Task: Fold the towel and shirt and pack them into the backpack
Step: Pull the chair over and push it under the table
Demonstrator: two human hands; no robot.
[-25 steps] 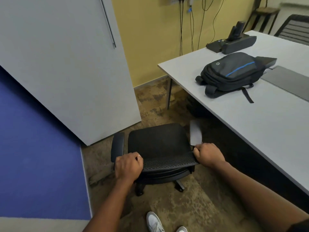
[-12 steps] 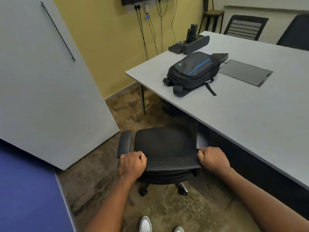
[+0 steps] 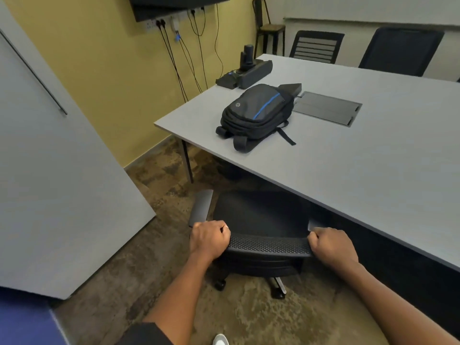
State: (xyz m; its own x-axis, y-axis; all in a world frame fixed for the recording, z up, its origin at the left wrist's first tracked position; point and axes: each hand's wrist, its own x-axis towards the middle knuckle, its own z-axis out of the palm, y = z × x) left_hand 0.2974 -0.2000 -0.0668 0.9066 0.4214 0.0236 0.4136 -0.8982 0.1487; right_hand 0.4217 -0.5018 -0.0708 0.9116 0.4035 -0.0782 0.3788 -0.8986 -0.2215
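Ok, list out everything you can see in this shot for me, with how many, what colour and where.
backpack: one, black with a blue stripe, lying on the table near its left corner
table: one, grey, right half of the view
cable hatch: one, grey, set in the table right of the backpack
conference device: one, black, far left end of the table
office chair: one, black, partly under the table's near edge
other chairs: two dark, beyond the table
stool: one, wooden seat, by the back wall
cables: several, black, hanging down the yellow wall
door: one, grey, left
shoe: one, white, bottom edge
left hand: grips the chair's backrest top
right hand: grips the same backrest
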